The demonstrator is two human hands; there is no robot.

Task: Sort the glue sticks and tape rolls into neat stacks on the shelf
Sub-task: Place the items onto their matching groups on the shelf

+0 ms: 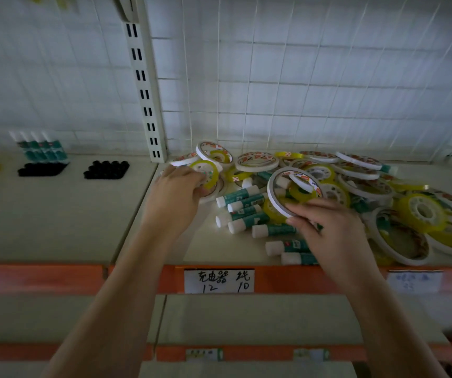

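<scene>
Left hand point(177, 190) clamped on a yellow tape roll point(205, 171) at pile's 9 o'clock edge; right hand point(331, 233) pinching a tilted white tape roll point(287, 192). Glue sticks point(242, 211) lying between both hands on the shelf point(219, 249), long axes running roughly 8-to-2 o'clock, nearer the right.

shelf label point(218, 281) handwritten "充电器 线, 12 10"

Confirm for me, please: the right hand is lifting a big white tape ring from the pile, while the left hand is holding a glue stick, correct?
Not quite. In the head view the right hand does lift the big white tape ring, but the left hand is holding tape rolls at the pile's left edge, not a glue stick. The glue sticks lie untouched between the hands.
</scene>
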